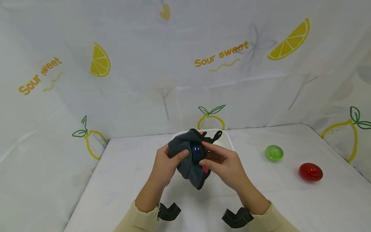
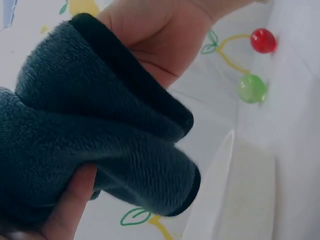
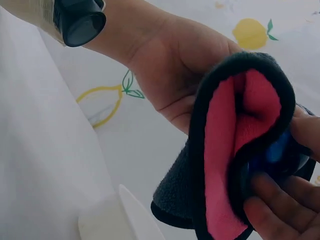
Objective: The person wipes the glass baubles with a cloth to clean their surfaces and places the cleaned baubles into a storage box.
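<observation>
A dark grey-blue cloth (image 1: pixel 180 142) with a black edge, a hanging loop and a pink reverse side is bunched in my left hand (image 1: pixel 166 165), whose thumb lies over its front. Wrapped partly in the cloth is a shiny dark blue ball (image 1: pixel 197 152). My right hand (image 1: pixel 229 165) grips the ball from the right, thumb below and fingers above and behind. In the right wrist view, the pink side (image 3: pixel 220 150) folds around the blue ball (image 3: pixel 274 159). The left wrist view shows mostly the cloth (image 2: pixel 100 115), which hides the ball there.
Behind the hands stands a white container (image 1: pixel 227 139), largely covered by them. To the right on the white-covered table (image 1: pixel 130 180) lie a clear green ball (image 1: pixel 274 153) and a glossy red ball (image 1: pixel 310 172). A lemon-printed white curtain (image 1: pixel 139 80) hangs at the back.
</observation>
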The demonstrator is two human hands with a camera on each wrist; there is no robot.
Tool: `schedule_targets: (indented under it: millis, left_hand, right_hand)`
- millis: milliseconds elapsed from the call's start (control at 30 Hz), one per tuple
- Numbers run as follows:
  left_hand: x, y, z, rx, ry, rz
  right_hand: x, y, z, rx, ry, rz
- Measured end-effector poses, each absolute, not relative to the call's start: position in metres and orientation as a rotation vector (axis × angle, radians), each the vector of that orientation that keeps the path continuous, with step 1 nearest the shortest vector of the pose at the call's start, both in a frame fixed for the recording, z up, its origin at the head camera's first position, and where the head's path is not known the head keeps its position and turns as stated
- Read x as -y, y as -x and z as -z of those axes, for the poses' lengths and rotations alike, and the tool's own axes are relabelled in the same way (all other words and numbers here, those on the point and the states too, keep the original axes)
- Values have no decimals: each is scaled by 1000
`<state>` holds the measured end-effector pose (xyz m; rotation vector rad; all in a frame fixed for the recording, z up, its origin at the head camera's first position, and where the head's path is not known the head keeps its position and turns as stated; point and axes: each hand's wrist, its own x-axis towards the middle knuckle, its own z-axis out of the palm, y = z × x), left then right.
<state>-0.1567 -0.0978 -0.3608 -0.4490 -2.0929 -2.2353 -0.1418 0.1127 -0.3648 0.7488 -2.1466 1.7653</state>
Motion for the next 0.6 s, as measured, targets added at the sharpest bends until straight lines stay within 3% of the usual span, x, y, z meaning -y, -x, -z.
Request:
schedule_targets:
  millis: [333, 600]
  left_hand:
    - [86, 147, 360, 2208, 630, 1818]
    - [98, 154, 359, 2163, 472, 2107]
  right_hand:
    - [-107, 145, 368, 2201, -463, -1860]
    - [-114, 144, 367, 2143, -755, -1774]
